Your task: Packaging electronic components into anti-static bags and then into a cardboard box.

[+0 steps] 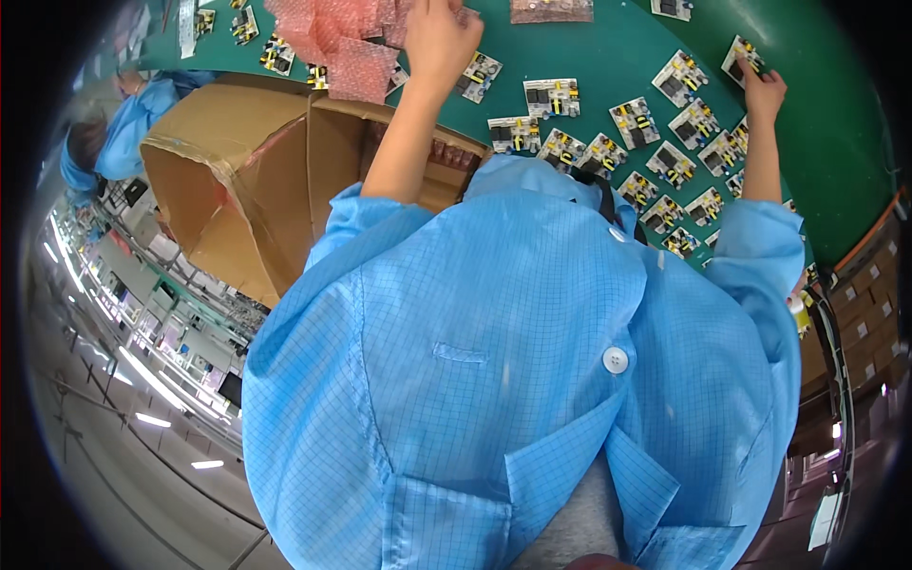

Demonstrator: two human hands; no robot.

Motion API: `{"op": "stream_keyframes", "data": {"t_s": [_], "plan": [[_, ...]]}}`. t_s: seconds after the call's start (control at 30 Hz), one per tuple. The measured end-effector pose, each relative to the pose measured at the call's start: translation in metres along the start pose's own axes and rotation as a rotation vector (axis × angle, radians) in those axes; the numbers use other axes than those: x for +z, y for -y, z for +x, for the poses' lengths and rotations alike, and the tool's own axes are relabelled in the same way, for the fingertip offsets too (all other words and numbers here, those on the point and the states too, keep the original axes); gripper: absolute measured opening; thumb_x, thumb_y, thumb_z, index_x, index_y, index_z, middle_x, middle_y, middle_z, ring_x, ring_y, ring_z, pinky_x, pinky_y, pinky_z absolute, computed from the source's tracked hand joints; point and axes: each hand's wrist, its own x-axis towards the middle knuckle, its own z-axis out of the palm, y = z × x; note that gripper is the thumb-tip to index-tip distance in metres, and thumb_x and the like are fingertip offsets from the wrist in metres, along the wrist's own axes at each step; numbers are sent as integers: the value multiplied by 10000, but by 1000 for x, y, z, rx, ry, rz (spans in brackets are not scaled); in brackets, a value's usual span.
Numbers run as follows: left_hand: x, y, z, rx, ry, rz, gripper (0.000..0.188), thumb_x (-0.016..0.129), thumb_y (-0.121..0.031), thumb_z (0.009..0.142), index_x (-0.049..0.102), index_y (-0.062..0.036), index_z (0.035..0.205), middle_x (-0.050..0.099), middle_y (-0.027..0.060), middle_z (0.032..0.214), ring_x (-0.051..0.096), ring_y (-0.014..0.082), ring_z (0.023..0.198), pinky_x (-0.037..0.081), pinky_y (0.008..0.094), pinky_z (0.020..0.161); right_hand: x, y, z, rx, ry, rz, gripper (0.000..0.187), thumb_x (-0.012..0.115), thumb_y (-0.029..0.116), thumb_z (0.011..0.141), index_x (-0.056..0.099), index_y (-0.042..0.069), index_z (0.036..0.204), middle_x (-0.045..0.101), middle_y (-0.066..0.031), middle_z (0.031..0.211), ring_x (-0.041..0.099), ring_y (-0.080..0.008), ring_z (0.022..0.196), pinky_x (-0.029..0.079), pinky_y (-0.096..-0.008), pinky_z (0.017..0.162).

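Observation:
At the top of the view, my left hand [443, 40] is closed over the pink bubble-wrap bags [309, 27], its fingertips partly cut off by the picture's edge. Pink wrap shows on both sides of its fingers. Out to the right, my right hand [763, 93] pinches a small circuit board [740, 59] by its near edge, tilted over the green table. This board carries black, white and yellow parts. Many similar circuit boards [636, 123] lie spread over the table between my hands.
An open cardboard box [228, 180] stands at the table's near left edge, with reddish wrapped pieces inside. One wrapped pack [551, 10] lies at the far middle of the green table [608, 47]. At the far left is another person in a blue sleeve [133, 128]. Stacked cartons [869, 309] stand at right.

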Motion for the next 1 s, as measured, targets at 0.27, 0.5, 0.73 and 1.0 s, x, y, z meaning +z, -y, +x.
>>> {"op": "stream_keyframes", "data": {"t_s": [0.27, 0.5, 0.73, 1.0], "plan": [[-29, -19, -4, -30, 156, 241, 213, 670, -179, 748, 609, -15, 869, 570, 209, 934, 540, 389, 926, 436, 467, 812, -11, 21, 10, 12, 253, -65, 1012, 832, 538, 601, 445, -52, 1327, 570, -224, 1238, 589, -296, 1100, 482, -369, 917], [-7, -9, -21, 122, 5, 166, 245, 726, -205, 718, 628, -65, 893, 599, 112, 880, 563, 335, 885, 460, 448, 796, 2, 160, -150, 93, 461, 232, 480, 758, 191, 736, 533, -20, 1104, 650, -98, 797, 624, -170, 725, 482, -283, 637], [58, -76, -40, 570, 132, -284, 204, 690, -106, 680, 641, -78, 876, 590, 89, 968, 551, 301, 939, 452, 431, 797, 41, 147, -189, 97, 246, -55, 449, 751, 274, 769, 580, -11, 1071, 672, -154, 858, 669, -228, 770, 518, -332, 691], [60, -81, -37, 641, 194, -118, 269, 674, -132, 699, 662, -94, 965, 565, 121, 1040, 512, 330, 1044, 433, 459, 869, 32, 84, -191, -44, 428, 232, 491, 738, 344, 822, 610, -15, 1133, 693, -90, 972, 658, -145, 836, 525, -290, 743]]}}
